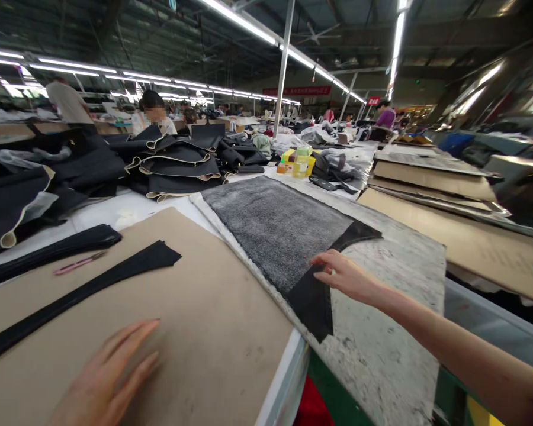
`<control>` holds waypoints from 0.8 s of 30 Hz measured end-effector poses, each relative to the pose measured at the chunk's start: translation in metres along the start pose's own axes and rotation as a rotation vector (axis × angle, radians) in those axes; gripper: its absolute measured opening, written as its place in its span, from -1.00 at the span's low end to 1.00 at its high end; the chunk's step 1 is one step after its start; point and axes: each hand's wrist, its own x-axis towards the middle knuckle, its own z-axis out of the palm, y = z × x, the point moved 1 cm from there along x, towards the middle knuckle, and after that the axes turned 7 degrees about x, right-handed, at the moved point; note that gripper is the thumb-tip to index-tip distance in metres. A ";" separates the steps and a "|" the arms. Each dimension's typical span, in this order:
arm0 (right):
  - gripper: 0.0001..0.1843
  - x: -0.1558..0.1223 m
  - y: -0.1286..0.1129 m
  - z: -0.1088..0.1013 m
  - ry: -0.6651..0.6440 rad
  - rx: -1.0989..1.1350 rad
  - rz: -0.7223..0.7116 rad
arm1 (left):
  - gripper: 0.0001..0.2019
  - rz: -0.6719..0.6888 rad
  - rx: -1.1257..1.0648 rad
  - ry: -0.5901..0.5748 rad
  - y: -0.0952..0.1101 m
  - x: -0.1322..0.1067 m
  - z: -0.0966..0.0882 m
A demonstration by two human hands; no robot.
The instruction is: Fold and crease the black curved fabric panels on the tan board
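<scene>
My left hand (111,378) hovers over or rests on the tan board (204,307) at the lower left, fingers stretched out and holding nothing; it is slightly blurred. My right hand (340,273) reaches in from the right, its fingers a little apart at the edge of a grey fuzzy sheet (275,219). Black material (313,305) shows along that sheet's near side, just under my right fingers. Whether the fingertips touch it I cannot tell. Both pieces lie on a worn, pale grey board (382,331).
Long black strips (93,290) and a pink pen-like tool (80,262) lie on the tan board's left side. Folded black pieces with pale edges (177,165) are piled behind. A yellow bottle (301,163) stands farther back. Stacked brown boards (430,177) are at right. Other people work beyond.
</scene>
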 end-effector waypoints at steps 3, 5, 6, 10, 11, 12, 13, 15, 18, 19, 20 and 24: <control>-0.69 -0.043 0.027 0.009 0.078 0.173 0.102 | -0.65 0.161 -0.085 -0.043 0.075 0.021 0.014; -0.66 -0.058 0.029 0.021 0.122 0.297 0.129 | -0.67 0.224 -0.156 -0.106 0.124 0.033 0.018; -0.64 -0.062 0.028 0.026 0.139 0.357 0.138 | -0.67 0.241 -0.185 -0.139 0.144 0.036 0.018; -0.60 -0.063 0.023 0.032 0.155 0.530 0.129 | -0.66 0.274 -0.272 -0.280 0.192 0.039 0.018; -0.60 -0.063 0.022 0.030 0.154 0.552 0.116 | -0.66 0.280 -0.289 -0.304 0.198 0.038 0.018; -0.60 -0.063 0.023 0.029 0.152 0.564 0.101 | -0.67 0.287 -0.306 -0.324 0.202 0.036 0.018; -0.61 -0.063 0.023 0.027 0.150 0.570 0.086 | -0.67 0.294 -0.322 -0.340 0.205 0.035 0.019; -0.61 -0.065 0.024 0.025 0.107 0.568 0.019 | -0.68 0.314 -0.357 -0.356 0.210 0.031 0.021; -0.60 -0.070 0.022 0.023 -0.025 0.476 -0.180 | -0.68 0.366 -0.392 -0.330 0.219 0.027 0.027; -0.61 -0.072 0.020 0.022 -0.061 0.422 -0.249 | -0.68 0.386 -0.393 -0.311 0.222 0.026 0.029; -0.65 -0.073 0.019 0.021 -0.084 0.363 -0.304 | -0.68 0.404 -0.389 -0.295 0.225 0.024 0.032; -0.83 -0.072 0.015 0.014 -0.135 0.185 -0.425 | -0.67 0.484 -0.382 -0.267 0.235 0.022 0.040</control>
